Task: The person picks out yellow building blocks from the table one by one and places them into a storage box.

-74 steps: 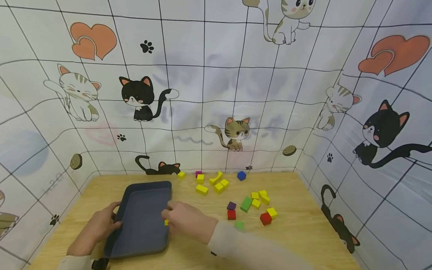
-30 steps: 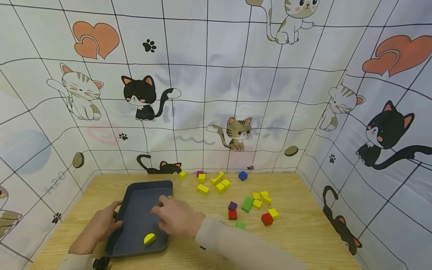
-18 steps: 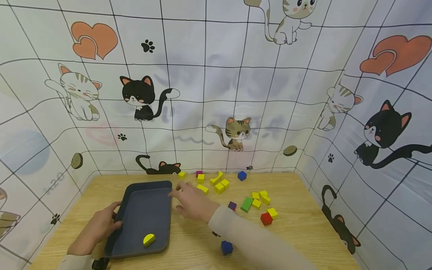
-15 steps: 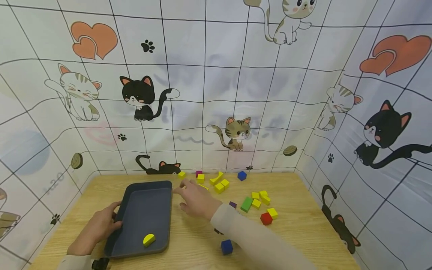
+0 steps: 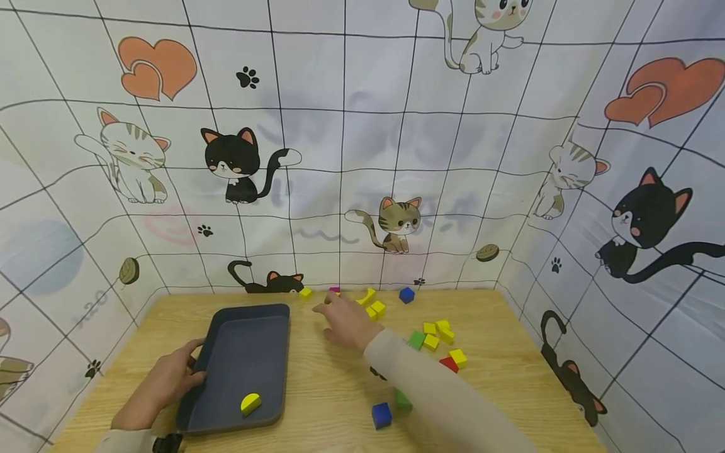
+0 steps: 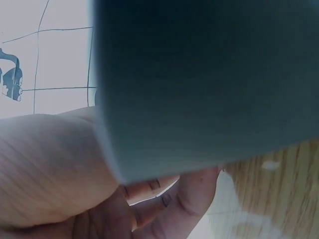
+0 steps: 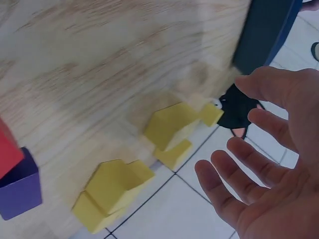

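Observation:
My left hand (image 5: 168,381) grips the left rim of a dark grey tray (image 5: 226,333); in the left wrist view the tray wall (image 6: 199,84) fills the frame, with fingers (image 6: 164,198) curled under it. A yellow half-round block (image 5: 251,403) lies in the tray's near corner. My right hand (image 5: 335,313) hovers open over the back of the table, fingers spread, holding nothing. Close to it are a yellow block (image 7: 169,124), a yellow arch block (image 7: 112,191) and a small yellow cube (image 7: 212,113).
Loose blocks lie on the wooden table (image 5: 317,390): a blue cube (image 5: 381,414) and green block (image 5: 403,400) near the front, a red block (image 5: 450,363), several yellow ones (image 5: 438,328), a blue cube (image 5: 405,294) at the back. Cat-print cloth walls (image 5: 362,157) enclose three sides.
My right hand let go of the yellow half-round block in the tray, then moved back and right to the yellow blocks by the wall. The left hand and tray stayed put.

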A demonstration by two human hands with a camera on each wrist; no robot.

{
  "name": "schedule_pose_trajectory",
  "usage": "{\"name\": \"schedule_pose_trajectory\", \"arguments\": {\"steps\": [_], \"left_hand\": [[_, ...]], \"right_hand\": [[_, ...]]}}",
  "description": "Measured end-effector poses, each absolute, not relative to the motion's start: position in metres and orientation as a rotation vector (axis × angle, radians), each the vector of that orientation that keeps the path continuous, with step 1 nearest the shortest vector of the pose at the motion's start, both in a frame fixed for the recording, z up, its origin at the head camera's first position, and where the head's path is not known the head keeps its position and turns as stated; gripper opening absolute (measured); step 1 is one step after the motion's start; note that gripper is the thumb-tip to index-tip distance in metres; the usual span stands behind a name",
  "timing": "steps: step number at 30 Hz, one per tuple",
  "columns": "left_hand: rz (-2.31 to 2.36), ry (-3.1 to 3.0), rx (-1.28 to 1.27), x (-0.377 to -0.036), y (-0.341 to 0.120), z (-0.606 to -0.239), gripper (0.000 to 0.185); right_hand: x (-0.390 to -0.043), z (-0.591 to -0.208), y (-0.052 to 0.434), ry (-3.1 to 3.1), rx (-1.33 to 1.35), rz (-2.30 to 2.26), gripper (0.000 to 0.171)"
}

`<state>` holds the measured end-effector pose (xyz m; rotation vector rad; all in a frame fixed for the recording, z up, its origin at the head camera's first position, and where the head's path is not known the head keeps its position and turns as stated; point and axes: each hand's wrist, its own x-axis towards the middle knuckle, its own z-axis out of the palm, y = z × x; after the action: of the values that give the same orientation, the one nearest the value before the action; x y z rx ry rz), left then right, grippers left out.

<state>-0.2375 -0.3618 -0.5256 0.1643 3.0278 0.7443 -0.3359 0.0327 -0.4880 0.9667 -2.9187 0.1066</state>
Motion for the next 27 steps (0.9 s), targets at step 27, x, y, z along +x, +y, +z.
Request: {"name": "schedule_pose_trajectory", "arguments": {"steps": [27], "left_hand": [[0.763, 2.988, 0.154, -0.239, -0.362, -0.525, 0.083]], "right_hand": [[-0.354, -0.513, 0.040, -3.101, 0.869, 0.201, 0.042]]}}
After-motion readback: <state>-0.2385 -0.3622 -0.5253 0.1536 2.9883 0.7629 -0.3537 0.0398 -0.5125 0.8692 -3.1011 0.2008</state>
